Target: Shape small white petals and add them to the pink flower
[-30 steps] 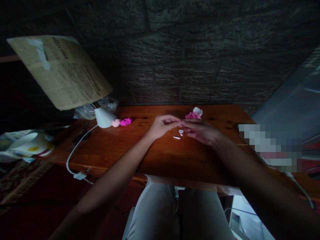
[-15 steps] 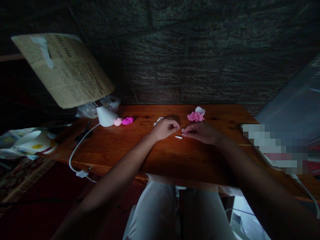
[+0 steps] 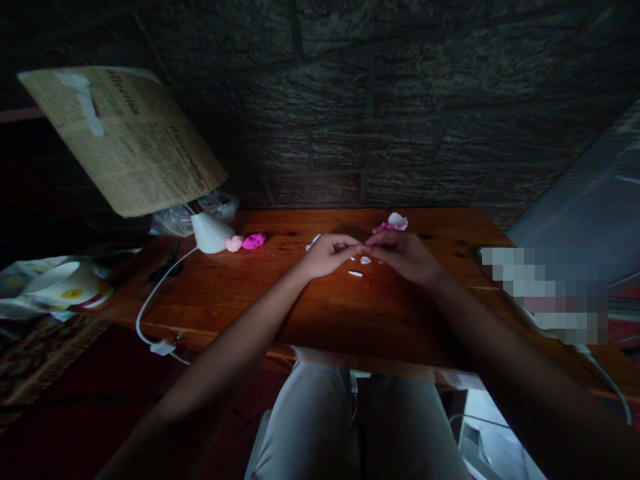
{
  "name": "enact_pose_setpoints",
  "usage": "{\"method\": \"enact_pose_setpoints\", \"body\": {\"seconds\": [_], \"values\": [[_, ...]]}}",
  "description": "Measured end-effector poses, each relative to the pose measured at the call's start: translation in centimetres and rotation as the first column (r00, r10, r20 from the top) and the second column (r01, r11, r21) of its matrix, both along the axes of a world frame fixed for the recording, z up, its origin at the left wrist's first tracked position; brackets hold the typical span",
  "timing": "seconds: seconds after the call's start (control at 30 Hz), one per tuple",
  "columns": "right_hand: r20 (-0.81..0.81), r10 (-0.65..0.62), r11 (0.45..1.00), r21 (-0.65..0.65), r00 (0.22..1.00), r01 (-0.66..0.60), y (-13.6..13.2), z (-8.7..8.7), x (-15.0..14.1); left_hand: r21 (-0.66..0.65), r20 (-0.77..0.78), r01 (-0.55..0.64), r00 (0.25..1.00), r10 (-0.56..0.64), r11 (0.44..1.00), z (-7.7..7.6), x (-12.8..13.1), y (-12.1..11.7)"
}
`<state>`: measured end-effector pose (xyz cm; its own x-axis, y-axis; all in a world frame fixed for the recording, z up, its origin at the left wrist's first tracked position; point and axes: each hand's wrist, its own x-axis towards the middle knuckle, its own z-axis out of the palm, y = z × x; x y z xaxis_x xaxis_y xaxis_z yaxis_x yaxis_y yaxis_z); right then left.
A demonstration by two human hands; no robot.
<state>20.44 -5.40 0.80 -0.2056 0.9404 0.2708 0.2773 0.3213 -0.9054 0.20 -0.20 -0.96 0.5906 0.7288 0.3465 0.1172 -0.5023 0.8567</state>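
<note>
The left hand (image 3: 333,255) and the right hand (image 3: 403,257) meet over the middle of the table, fingertips together or nearly so, each with thumb and fingers drawn narrow; whether they are fully closed, or pinch some tiny bit between them, I cannot tell. Just below the meeting fingertips, on the near side, lie a rounded white piece (image 3: 366,260) and, nearer the body, a slim white strip (image 3: 355,273), with a small white bit (image 3: 353,258) close to the left fingertips. Another white piece (image 3: 313,241) shows behind the left hand, partly hidden by it, and a pink ruffled piece (image 3: 387,227) sits beyond the right hand, which covers part of it. The wooden table (image 3: 320,320) is reddish brown with dark knots and stands against a dark wall (image 3: 330,107) of rough blocks. On its left side stands a lamp (image 3: 127,143) with a newsprint shade and a white base; beside the base are a pale pink lump (image 3: 234,243) and a magenta lump (image 3: 254,241). A white cup (image 3: 65,283) with a yellow spot is at far left. The rounded piece looks flat and thin, the strip narrow and straight; the ruffled piece is crumpled in folds, with a pale, petal-like piece (image 3: 399,221) at its back.
</note>
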Motion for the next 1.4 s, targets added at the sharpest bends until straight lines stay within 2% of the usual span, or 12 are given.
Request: {"method": "enact_pose_setpoints", "body": {"seconds": [0.1,0.2,0.5,0.7,0.8,0.9,1.03,1.2,1.4], "values": [[-0.021,0.002,1.0,0.019,1.0,-0.002,0.0,-0.2,-0.2,-0.057,0.051,0.026,0.998,-0.023,0.998,0.1,0.0,-0.1],[0.03,-0.012,0.998,0.061,0.999,0.01,0.0,-0.5,-0.1,-0.09,0.074,0.03,0.997,-0.024,0.995,0.2,0.0,-0.1],[0.084,-0.065,0.988,0.147,0.994,0.052,-0.1,-0.6,-0.1,-0.117,0.069,0.051,0.997,-0.043,0.992,1.0,-0.2,-0.8],[0.045,-0.046,0.982,0.185,0.998,0.037,0.0,-1.1,-0.5,-0.165,0.04,0.022,0.999,-0.016,0.986,1.4,-0.5,-1.0],[0.055,-0.091,0.973,0.219,0.994,0.077,0.1,-1.3,-0.6,-0.199,0.05,0.025,0.999,-0.015,0.98,1.6,-0.4,-1.1],[0.095,-0.146,0.96,0.253,0.985,0.118,0.2,-1.2,-0.6,-0.223,0.073,-0.001,0.997,0.018,0.975,1.8,-0.2,-1.1],[0.195,-0.157,0.953,0.288,0.968,0.096,-0.1,-0.8,-0.8,-0.224,0.115,-0.057,0.99,0.085,0.973,1.5,0.0,-0.8],[0.289,-0.176,0.956,0.279,0.941,0.093,-0.2,-0.6,-0.9,-0.203,0.137,-0.117,0.98,0.146,0.972,1.2,-0.1,-0.3],[0.316,-0.144,0.973,0.218,0.938,0.076,-0.1,-0.6,-1.0,-0.166,0.157,-0.109,0.978,0.135,0.98,1.1,0.0,-0.4]]}}
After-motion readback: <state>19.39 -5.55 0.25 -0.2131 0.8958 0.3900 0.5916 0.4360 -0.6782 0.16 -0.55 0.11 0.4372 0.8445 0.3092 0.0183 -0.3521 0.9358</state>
